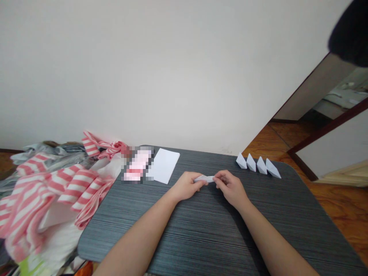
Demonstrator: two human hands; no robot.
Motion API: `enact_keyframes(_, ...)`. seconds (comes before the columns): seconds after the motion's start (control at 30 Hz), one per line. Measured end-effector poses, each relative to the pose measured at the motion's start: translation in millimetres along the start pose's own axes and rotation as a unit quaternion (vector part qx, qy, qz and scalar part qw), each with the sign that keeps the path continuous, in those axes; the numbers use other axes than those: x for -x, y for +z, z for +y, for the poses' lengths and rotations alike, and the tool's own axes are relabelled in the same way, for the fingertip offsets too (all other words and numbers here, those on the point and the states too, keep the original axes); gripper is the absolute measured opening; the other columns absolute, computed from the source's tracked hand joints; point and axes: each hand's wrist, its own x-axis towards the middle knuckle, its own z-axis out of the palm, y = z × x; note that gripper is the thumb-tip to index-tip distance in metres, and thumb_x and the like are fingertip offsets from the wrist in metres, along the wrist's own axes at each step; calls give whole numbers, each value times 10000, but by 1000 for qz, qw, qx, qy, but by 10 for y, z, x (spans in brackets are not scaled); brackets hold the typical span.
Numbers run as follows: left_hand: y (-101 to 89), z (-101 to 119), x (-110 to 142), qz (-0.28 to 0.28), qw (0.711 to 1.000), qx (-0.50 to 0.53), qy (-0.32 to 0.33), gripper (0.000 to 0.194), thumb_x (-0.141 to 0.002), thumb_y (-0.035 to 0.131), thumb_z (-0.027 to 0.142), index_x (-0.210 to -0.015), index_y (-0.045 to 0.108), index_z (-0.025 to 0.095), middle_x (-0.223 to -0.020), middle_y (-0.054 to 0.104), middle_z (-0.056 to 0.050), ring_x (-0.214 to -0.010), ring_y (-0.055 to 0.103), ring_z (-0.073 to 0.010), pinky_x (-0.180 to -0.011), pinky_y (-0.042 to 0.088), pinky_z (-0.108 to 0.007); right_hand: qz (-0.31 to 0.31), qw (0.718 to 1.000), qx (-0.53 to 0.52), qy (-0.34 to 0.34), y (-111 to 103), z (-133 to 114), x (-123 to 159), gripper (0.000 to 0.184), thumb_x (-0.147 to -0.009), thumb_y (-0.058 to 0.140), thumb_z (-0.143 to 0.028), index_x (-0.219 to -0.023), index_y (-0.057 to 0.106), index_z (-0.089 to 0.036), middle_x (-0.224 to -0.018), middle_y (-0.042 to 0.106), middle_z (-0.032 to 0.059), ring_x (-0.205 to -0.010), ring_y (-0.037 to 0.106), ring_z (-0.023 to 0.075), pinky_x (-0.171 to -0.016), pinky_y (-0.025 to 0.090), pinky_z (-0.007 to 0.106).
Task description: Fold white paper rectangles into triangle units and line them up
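Over the middle of the table (201,237), two hands hold one small folded white paper (210,179). The left hand (188,186) has its end nearer the table's left side, and the thumb and fingers pinch it tight. The right hand (231,188) pinches the other end with its fingertips, and those fingers are closed on it too.

On the table, near its far edge and to the left, lies a stack of white paper (165,165). Just beside it, closer to the table's left corner, is a pink thing (138,165), too blurry to name. Near the table's far right corner, four pointy paper shapes (261,166) sit in a row. I cannot tell if they are hollow inside.

Left of the table is a big messy heap with pink and white striped cloth (69,180). A white crumpled thing (59,245) in that heap looks like a plastic bag, but I cannot tell what it holds. Behind the table is a pale wall (172,76). To the table's right is a shiny brown wood floor (345,207).
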Motion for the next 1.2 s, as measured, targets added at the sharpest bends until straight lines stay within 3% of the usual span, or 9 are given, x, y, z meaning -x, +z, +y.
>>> enact_keyframes(0.2, 13, -30, -7, 29, 999, 17, 2, 305, -845, 449, 373, -825, 645, 139, -621, 579, 2, -551, 503, -95, -540, 365, -194, 0, 996, 50, -78, -49, -27, -21, 176, -846, 524, -250, -922, 679, -215, -976, 639, 68, -830, 612, 196, -741, 496, 320)
enact_keyframes(0.37, 6, -24, -14, 39, 999, 1, 20, 316, -854, 442, 384, -835, 657, 154, -638, 585, -3, -577, 509, -100, -572, 377, -199, -2, 991, 64, -114, -48, -7, -29, 230, -843, 533, -224, -1021, 677, -243, -1035, 636, 57, -953, 590, 205, -852, 474, 343)
enact_keyframes(0.67, 12, -36, -21, 50, 998, -13, 30, 306, -869, 426, 352, -861, 665, 160, -644, 582, -6, -593, 511, -100, -586, 385, -197, -30, 992, 59, -109, -57, -8, -33, 225, -838, 538, -241, -1014, 678, -250, -1040, 610, 62, -939, 583, 204, -800, 480, 328)
enact_keyframes(0.9, 10, -27, -17, 42, 998, -23, 51, 312, -879, 417, 342, -931, 669, 166, -668, 597, -12, -595, 518, -100, -591, 388, -200, -54, 996, 32, -61, -39, -15, -36, 175, -835, 537, -257, -939, 677, -241, -1026, 589, 60, -761, 589, 162, -581, 468, 262)
enact_keyframes(1.07, 23, -20, -18, 34, 996, -31, 73, 277, -872, 441, 301, -908, 677, 160, -710, 619, -17, -625, 533, -100, -632, 398, -200, -38, 997, 35, -65, -39, -82, -45, 162, -849, 511, -216, -818, 670, -215, -950, 597, 51, -862, 572, 176, -756, 452, 298)
enact_keyframes(1.2, 19, -14, -17, 30, 996, -30, 76, 275, -871, 442, 297, -912, 676, 157, -726, 625, -21, -635, 540, -103, -650, 404, -203, -28, 997, 34, -60, -30, -100, -53, 152, -839, 515, -193, -780, 655, -204, -925, 595, 48, -859, 567, 176, -766, 441, 297)
